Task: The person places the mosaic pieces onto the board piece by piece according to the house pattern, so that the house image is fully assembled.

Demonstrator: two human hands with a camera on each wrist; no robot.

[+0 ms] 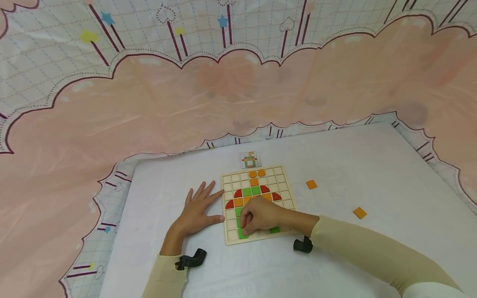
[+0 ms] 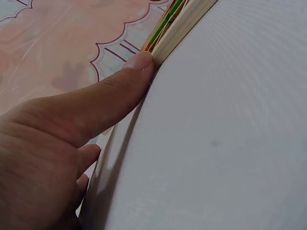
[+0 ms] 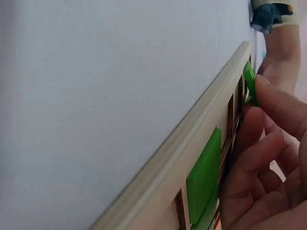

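A wooden grid board lies on the white tabletop, with green, orange and red pieces in its cells. Over its lower part is my right hand, thumb and forefinger pinching a green square tile that tilts at a cell near the front left corner. Another green tile sits in a cell along the front edge. My left hand is spread flat at the board's left side; in the left wrist view its thumb touches the board's edge. The right hand hides several middle cells.
A small pattern card lies just beyond the board. Two loose orange square tiles, a nearer one and a farther one, are on the table to the right. A patterned cloth hangs behind the table.
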